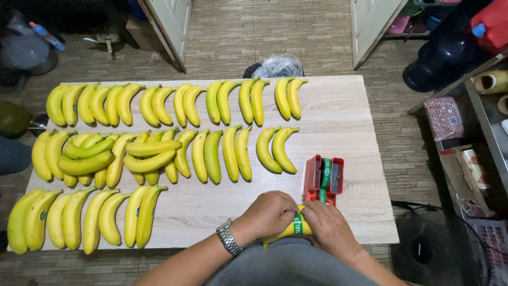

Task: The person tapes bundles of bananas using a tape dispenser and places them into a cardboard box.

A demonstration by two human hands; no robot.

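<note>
Worktop (344, 114): pale wood plank surface, set on a brick floor (254, 37). Bananas (174, 103): three rows of pairs across the worktop, a looser heap (106, 156) mid-left; most show no band at this size, so banding looks barely begun, with nearly all pairs left to do. Tape dispenser (323, 179): red, upright near the front edge, green tape (325, 175) running down from it. Left hand (270, 213), wristwatch (228, 237) on it: closed around a banana pair (288, 231) at the worktop's near edge. Right hand (329, 225): closed on the same pair, pressing the green band round it.
</note>
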